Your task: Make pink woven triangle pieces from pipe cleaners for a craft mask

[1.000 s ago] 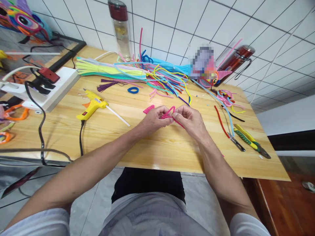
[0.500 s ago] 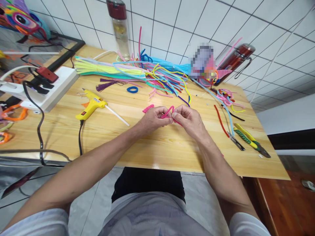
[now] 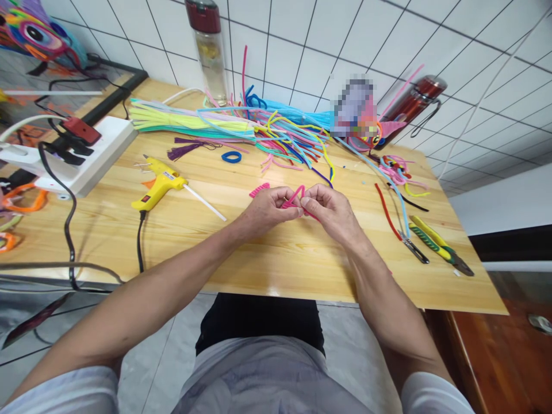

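My left hand (image 3: 268, 211) and my right hand (image 3: 331, 211) meet over the middle of the wooden table (image 3: 241, 259). Both pinch a bent pink pipe cleaner (image 3: 295, 199) between thumb and fingers, its loop sticking up between the knuckles. A short pink coiled piece (image 3: 259, 190) lies just left of my left hand. Beyond the hands spreads a heap of coloured pipe cleaners (image 3: 259, 131).
A yellow glue gun (image 3: 160, 184) with a black cord lies at left, near a white power strip (image 3: 81, 158). Pliers (image 3: 440, 248) and a red pipe cleaner (image 3: 386, 214) lie at right. A blue ring (image 3: 232, 156), a clear bottle (image 3: 209, 52) and a red bottle (image 3: 409, 109) stand farther back.
My right fingers have closed in slightly toward the left hand on the pink pipe cleaner. Otherwise nothing has moved.
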Demonstrator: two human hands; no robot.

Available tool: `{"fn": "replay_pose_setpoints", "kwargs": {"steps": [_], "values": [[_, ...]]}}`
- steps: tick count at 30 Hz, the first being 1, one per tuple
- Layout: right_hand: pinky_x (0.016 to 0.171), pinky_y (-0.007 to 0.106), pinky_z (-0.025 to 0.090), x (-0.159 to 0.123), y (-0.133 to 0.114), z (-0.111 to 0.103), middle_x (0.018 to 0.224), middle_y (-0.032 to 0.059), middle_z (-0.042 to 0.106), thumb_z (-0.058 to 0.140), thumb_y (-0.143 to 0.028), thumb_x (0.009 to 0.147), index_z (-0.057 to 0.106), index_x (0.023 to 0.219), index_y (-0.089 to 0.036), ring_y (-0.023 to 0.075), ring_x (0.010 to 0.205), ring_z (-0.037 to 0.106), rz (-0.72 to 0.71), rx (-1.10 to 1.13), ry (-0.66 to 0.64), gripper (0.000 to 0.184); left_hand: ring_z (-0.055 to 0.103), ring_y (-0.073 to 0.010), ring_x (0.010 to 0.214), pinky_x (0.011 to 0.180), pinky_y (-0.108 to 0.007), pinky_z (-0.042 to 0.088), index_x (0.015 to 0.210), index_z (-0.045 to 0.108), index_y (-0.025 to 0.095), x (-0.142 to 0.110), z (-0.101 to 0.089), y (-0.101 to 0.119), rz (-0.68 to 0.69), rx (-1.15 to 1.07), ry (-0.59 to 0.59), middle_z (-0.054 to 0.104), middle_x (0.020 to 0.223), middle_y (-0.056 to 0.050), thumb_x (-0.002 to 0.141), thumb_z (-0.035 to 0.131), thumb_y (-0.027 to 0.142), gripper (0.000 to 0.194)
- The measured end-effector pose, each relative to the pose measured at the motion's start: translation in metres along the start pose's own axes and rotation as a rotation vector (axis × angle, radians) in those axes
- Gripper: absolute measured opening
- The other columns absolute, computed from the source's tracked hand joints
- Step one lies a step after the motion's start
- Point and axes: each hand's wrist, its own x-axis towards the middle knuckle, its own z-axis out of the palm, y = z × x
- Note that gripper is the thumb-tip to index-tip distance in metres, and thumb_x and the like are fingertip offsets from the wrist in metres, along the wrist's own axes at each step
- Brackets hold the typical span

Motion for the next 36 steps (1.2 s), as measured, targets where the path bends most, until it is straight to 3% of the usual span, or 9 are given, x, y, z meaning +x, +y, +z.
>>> {"fn": "replay_pose_setpoints", "kwargs": {"steps": [12,19,27,32,36], "values": [[0.071,0.032,0.047,-0.002,0.001,0.001,0.077,-0.0013,0.069,0.071,-0.041,0.093,0.065,0.085,-0.024,0.0159,0.072,0.06,-0.011,-0.023,-0.003,0.02,0.062,-0.0134,0.075,0.074,-0.028,0.049,0.077,0.069,0.018,0.0,0.0,-0.002,0.003,-0.007,-0.012,0.069,0.079,0.001,0.071,0.092,0.039,0.032],[0.068,0.032,0.046,0.001,0.001,-0.002,0.075,-0.0018,0.066,0.072,-0.044,0.091,0.064,0.085,-0.024,0.0154,0.069,0.058,-0.006,-0.004,0.016,0.022,0.059,-0.0102,0.068,0.068,-0.025,0.047,0.083,0.066,0.019,0.002,0.0,-0.001,-0.011,-0.053,-0.026,0.067,0.077,0.003,0.069,0.094,0.036,0.036],[0.066,0.032,0.047,0.003,0.006,-0.005,0.078,-0.0012,0.071,0.078,-0.049,0.09,0.066,0.094,-0.024,0.0151,0.067,0.061,0.028,0.025,0.024,0.028,0.059,-0.0096,0.061,0.062,-0.024,0.047,0.087,0.07,0.017,0.001,-0.002,0.001,-0.046,-0.006,0.069,0.068,0.071,0.002,0.074,0.089,0.033,0.028],[0.068,0.031,0.052,0.004,0.004,-0.006,0.075,-0.0019,0.071,0.08,-0.042,0.084,0.069,0.093,-0.023,0.0157,0.068,0.066,0.062,0.017,-0.007,0.024,0.059,-0.0084,0.058,0.06,-0.022,0.047,0.088,0.069,0.018,0.001,-0.002,0.003,-0.058,-0.08,0.172,0.071,0.07,0.002,0.073,0.09,0.027,0.028],[0.067,0.03,0.052,0.006,0.005,-0.009,0.074,-0.0018,0.071,0.077,-0.037,0.082,0.071,0.084,-0.022,0.014,0.066,0.063,0.058,-0.021,0.046,0.016,0.069,-0.0126,0.064,0.064,-0.024,0.055,0.097,0.072,0.015,0.005,0.0,0.007,-0.154,-0.223,0.21,0.077,0.077,-0.003,0.086,0.079,0.027,0.017]]}}
